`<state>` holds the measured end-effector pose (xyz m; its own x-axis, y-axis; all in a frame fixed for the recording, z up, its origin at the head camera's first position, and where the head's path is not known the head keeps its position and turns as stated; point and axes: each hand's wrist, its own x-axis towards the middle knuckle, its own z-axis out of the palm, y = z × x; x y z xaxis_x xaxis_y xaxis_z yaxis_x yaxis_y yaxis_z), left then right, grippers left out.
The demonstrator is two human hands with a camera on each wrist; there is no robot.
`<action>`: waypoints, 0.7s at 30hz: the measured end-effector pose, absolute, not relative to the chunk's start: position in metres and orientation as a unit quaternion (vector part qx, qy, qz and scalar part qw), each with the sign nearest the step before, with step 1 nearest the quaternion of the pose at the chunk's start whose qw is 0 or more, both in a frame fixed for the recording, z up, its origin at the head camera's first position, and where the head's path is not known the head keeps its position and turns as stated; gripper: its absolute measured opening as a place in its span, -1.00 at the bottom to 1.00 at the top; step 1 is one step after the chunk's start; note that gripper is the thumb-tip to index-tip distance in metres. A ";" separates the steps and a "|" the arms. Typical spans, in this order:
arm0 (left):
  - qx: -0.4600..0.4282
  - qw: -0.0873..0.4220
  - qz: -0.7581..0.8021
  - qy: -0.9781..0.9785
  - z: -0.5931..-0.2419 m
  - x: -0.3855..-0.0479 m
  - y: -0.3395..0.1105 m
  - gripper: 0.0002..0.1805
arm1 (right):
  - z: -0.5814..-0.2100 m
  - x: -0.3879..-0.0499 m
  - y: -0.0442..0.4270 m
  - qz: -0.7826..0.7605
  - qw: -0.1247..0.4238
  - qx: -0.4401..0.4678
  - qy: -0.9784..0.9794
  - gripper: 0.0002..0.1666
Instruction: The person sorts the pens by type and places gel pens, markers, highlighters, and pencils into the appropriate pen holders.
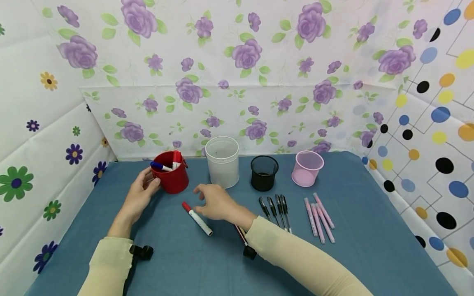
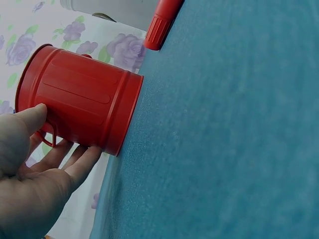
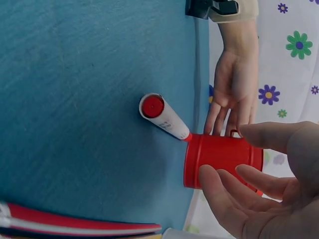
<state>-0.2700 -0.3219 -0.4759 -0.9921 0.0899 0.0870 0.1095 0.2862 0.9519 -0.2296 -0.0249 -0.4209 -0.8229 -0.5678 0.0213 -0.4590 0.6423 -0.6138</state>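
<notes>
A screened-off tabletop booth [image 1: 237, 119] is indicated: a flat table covered in plain blue cloth [image 1: 192, 263] is enclosed by a white, purple-rose-printed sheet [image 1: 226, 68] behind, a white, flower-printed sheet [image 1: 48, 152] at left and a white, multicoloured-dot-printed sheet [image 1: 422, 144] at right.

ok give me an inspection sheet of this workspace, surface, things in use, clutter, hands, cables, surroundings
Surface: blue cloth, partly hidden by the arms.
Job's things: red pen cup upright, holding a blue-capped marker and red-capped markers; loose red-capped marker on the cloth.
Clutter: white cup, black mesh pen cup, pink pen cup, four black pens, four pink pens; striped sticks, partly hidden.
Hands: left hand grips the red pen cup; right hand holds nothing.
Cables: nothing seen.
Surroundings: floral sheets behind and left, dotted sheet right.
</notes>
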 end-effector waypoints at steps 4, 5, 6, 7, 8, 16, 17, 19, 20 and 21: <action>-0.060 0.005 -0.595 -0.802 -0.476 -0.270 -0.322 -0.27 | -0.424 -0.227 -0.027 -0.296 0.101 -0.279 0.908 -0.45; -0.060 0.005 -0.595 -0.801 -0.476 -0.270 -0.322 -0.27 | -0.426 -0.227 -0.028 -0.294 0.104 -0.278 0.908 -0.45; -0.060 0.005 -0.596 -0.801 -0.476 -0.270 -0.322 -0.27 | -0.427 -0.226 -0.028 -0.291 0.106 -0.278 0.909 -0.45; -0.061 0.005 -0.596 -0.800 -0.476 -0.270 -0.322 -0.27 | -0.428 -0.226 -0.029 -0.291 0.110 -0.278 0.909 -0.45; -0.061 0.006 -0.597 -0.800 -0.476 -0.270 -0.322 -0.27 | -0.429 -0.226 -0.029 -0.291 0.113 -0.278 0.909 -0.46; -0.067 0.011 -0.595 -0.801 -0.476 -0.269 -0.322 -0.26 | -0.440 -0.223 -0.033 -0.284 0.138 -0.267 0.911 -0.44; -0.068 0.011 -0.596 -0.800 -0.476 -0.269 -0.322 -0.26 | -0.441 -0.223 -0.033 -0.282 0.140 -0.265 0.912 -0.45; -0.070 0.013 -0.597 -0.799 -0.476 -0.269 -0.322 -0.26 | -0.443 -0.222 -0.034 -0.280 0.142 -0.261 0.913 -0.45; -0.071 0.013 -0.596 -0.799 -0.477 -0.269 -0.322 -0.27 | -0.443 -0.222 -0.034 -0.279 0.141 -0.261 0.913 -0.45; -0.072 0.014 -0.596 -0.800 -0.477 -0.269 -0.322 -0.27 | -0.443 -0.222 -0.034 -0.275 0.139 -0.261 0.915 -0.45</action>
<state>-0.2691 -0.3219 -0.4767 -0.9893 0.0979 0.1078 0.1313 0.2795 0.9511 -0.2220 -0.0339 -0.4434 -0.8252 -0.5540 -0.1099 -0.4016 0.7123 -0.5756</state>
